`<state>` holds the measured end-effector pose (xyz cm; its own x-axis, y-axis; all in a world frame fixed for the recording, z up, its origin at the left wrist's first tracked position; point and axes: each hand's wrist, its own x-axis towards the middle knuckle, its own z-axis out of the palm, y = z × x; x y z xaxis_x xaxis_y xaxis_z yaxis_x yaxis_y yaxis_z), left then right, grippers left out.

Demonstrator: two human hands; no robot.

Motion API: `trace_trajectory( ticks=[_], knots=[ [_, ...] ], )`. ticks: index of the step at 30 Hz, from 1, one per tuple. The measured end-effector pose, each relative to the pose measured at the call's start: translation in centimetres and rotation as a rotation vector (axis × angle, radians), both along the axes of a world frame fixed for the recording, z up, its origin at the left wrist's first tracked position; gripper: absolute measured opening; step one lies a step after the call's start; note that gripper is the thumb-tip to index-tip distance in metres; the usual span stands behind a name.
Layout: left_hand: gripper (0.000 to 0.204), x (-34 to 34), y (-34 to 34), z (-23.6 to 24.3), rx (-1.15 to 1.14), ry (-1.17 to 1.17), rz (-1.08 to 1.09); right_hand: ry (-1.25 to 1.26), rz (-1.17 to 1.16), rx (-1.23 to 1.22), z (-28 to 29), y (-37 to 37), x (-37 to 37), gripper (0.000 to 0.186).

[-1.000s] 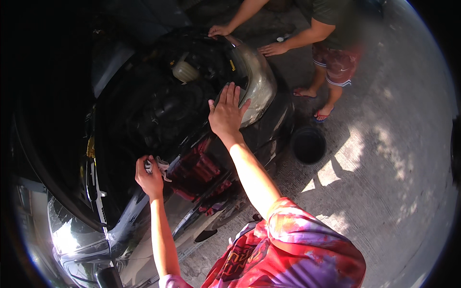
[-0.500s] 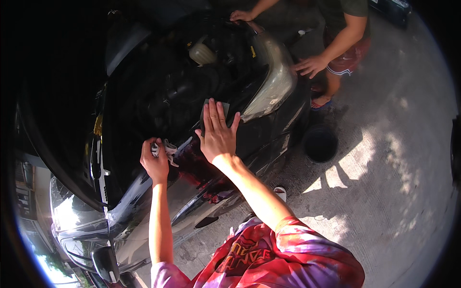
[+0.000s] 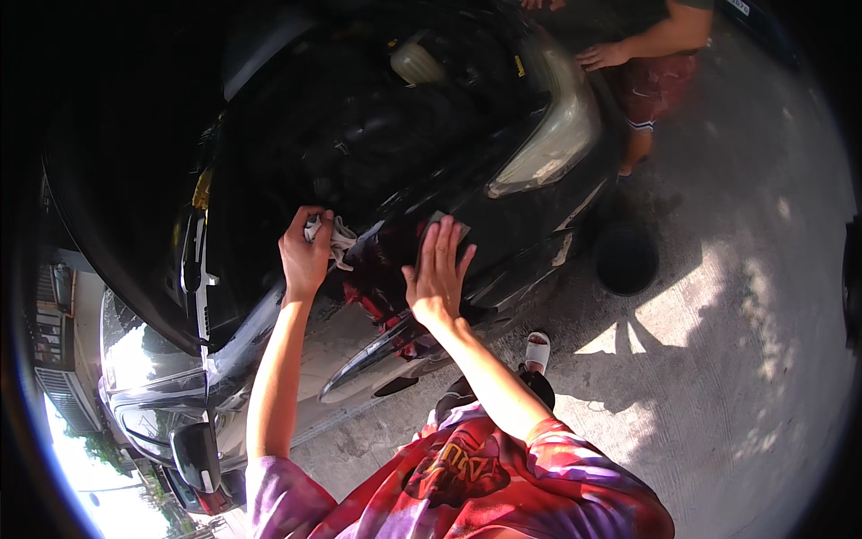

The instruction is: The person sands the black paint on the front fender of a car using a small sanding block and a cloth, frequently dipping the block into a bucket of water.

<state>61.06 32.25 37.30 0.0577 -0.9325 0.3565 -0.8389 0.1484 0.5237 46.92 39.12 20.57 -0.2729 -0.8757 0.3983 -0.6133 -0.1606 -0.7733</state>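
Note:
My left hand (image 3: 305, 256) is closed around a crumpled whitish rag (image 3: 337, 239) at the edge of the engine bay. My right hand (image 3: 440, 271) lies flat on the dark fender of a car, thumb spread out to the side. Under its fingertips a thin grey sheet (image 3: 463, 231), which looks like sandpaper, is pressed to the panel; most of it is hidden. The fender (image 3: 512, 241) is glossy and mirrors my red shirt between the two hands.
Beyond the fender is a hazy headlight (image 3: 558, 135). Another person's hand (image 3: 603, 57) rests near its far corner. A black bucket (image 3: 627, 259) stands on the concrete floor (image 3: 718, 395) at right. A pale reservoir (image 3: 417, 64) sits in the engine bay, and a side mirror (image 3: 195, 456) sticks out lower left.
My right hand has slid with the grey sheet down the fender, away from the headlight. My left hand still grips the rag. The view has shifted, and the other person has bent lower.

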Motion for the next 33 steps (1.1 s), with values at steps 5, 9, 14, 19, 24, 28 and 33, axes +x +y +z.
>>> trace_trajectory(
  ticks=[5,9,14,19,24,28,33],
  knots=[
    [0.026,-0.8,-1.7,0.5,0.040,-0.054,-0.119,-0.244,-0.389,0.352,-2.3,-4.0,-7.9,0.073],
    [0.027,1.1,-1.7,0.4,0.137,-0.033,-0.218,-0.133,-0.214,0.239,1.3,0.9,1.8,0.077],
    [0.034,1.8,-3.5,1.6,0.267,-0.095,-0.463,-0.209,-0.417,0.262,3.1,-4.7,-4.5,0.073],
    [0.035,3.7,-3.1,0.6,0.174,-0.049,-0.524,-0.111,-0.376,0.132,4.1,1.2,9.5,0.080],
    [0.032,4.6,-2.4,0.5,-0.061,-0.107,-0.566,-0.199,-0.413,0.152,1.1,-0.7,4.7,0.072],
    [0.031,2.6,-2.0,0.9,-0.126,-0.131,-0.584,-0.424,-0.535,0.264,-1.3,-5.7,-10.1,0.072],
    [0.029,4.1,-2.4,0.3,-0.020,-0.187,-0.502,-0.163,-0.288,0.314,-0.7,4.5,10.5,0.079]
  ],
)
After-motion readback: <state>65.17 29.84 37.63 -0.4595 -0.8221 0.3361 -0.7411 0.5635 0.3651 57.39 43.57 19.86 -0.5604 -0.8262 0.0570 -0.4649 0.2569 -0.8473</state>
